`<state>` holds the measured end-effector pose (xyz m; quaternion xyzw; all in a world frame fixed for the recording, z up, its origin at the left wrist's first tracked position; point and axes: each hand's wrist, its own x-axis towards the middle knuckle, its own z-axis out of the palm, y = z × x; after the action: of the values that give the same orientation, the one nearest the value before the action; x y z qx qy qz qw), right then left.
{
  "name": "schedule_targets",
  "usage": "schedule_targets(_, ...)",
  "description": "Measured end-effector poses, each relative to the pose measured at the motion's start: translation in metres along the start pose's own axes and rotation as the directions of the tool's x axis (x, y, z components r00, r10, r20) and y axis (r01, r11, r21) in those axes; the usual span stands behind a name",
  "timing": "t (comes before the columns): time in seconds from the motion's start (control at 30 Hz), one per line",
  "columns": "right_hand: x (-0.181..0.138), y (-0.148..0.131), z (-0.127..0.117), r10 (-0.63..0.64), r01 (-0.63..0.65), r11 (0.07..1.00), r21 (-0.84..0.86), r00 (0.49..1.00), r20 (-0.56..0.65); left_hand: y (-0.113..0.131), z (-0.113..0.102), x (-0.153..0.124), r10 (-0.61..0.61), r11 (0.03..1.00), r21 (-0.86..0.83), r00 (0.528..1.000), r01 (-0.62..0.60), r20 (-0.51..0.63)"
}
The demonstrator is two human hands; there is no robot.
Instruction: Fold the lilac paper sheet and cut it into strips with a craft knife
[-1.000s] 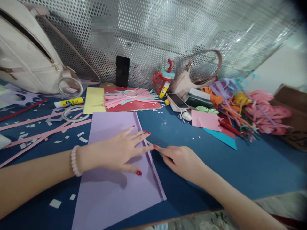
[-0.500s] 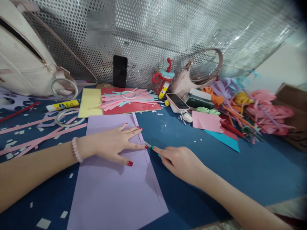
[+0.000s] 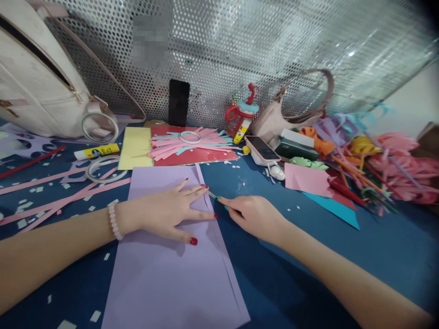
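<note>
A large lilac paper sheet point(image 3: 171, 269) lies on the blue table point(image 3: 308, 256) in front of me. My left hand point(image 3: 168, 212) rests flat on the sheet with its fingers spread, pressing it down near the right edge. My right hand point(image 3: 255, 217) is closed on a thin craft knife point(image 3: 217, 197) with a teal handle. The blade tip touches the sheet's right edge beside my left fingertips. A narrow strip runs along that right edge, partly parted from the sheet.
Cut pink and teal strips on red card point(image 3: 192, 146), a yellow sheet point(image 3: 135, 146), a glue stick point(image 3: 98, 151) and a tape ring point(image 3: 103, 168) lie behind. A phone point(image 3: 262, 148), pink paper point(image 3: 307, 179), bags and a paper-flower heap point(image 3: 377, 160) crowd the right.
My right hand has drawn the knife further up the sheet's right edge, away from me. My left hand slid up the sheet with it. The view has shifted slightly.
</note>
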<state>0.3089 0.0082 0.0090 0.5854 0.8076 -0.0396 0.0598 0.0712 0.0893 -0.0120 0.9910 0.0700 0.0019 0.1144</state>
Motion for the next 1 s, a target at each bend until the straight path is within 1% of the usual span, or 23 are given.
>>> schedule_targets(0.23, 0.012, 0.003, -0.002, 0.01, -0.01, 1.0, -0.002, 1.0, -0.014, 0.001, 0.001, -0.001, 0.0, 1.0, 0.007, 1.0, 0.0, 0.012)
schedule_targets(0.33, 0.014, 0.005, -0.002, 0.008, -0.008, 1.0, 0.0, 1.0, -0.008, -0.002, 0.0, -0.001, 0.023, 1.0, 0.012, 1.0, -0.024, 0.005)
schedule_targets(0.43, 0.015, 0.007, -0.002, -0.004, 0.004, 1.0, 0.006, 1.0, 0.004, -0.015, -0.005, 0.003, 0.034, 0.998, 0.044, 0.999, -0.033, -0.016)
schedule_targets(0.53, 0.015, 0.007, -0.001, -0.017, 0.016, 1.0, 0.02, 1.0, 0.01, -0.036, -0.01, 0.01, -0.028, 0.994, 0.102, 0.996, 0.036, -0.079)
schedule_targets(0.57, 0.015, 0.007, -0.002, -0.016, 0.015, 1.0, 0.026, 1.0, 0.01, -0.043, -0.011, 0.012, -0.046, 0.991, 0.122, 0.996, 0.056, -0.077)
schedule_targets(0.67, 0.016, 0.007, -0.003, -0.011, 0.011, 1.0, 0.026, 1.0, 0.011, -0.055, -0.012, 0.013, -0.063, 0.986, 0.156, 0.998, 0.064, -0.012)
schedule_targets(0.77, 0.016, 0.007, -0.004, -0.011, 0.01, 1.0, 0.012, 1.0, 0.011, -0.053, -0.014, 0.011, -0.078, 0.984, 0.166, 0.996, 0.07, 0.042)
schedule_targets(0.83, 0.018, 0.008, -0.004, -0.016, 0.016, 1.0, 0.001, 1.0, 0.011, -0.048, -0.015, 0.01, -0.111, 0.982, 0.164, 0.992, 0.099, 0.067)
schedule_targets(1.0, 0.029, 0.009, -0.005, -0.001, 0.001, 1.0, -0.024, 1.0, -0.001, -0.042, -0.017, 0.009, -0.196, 0.975, 0.119, 0.977, 0.185, 0.08)
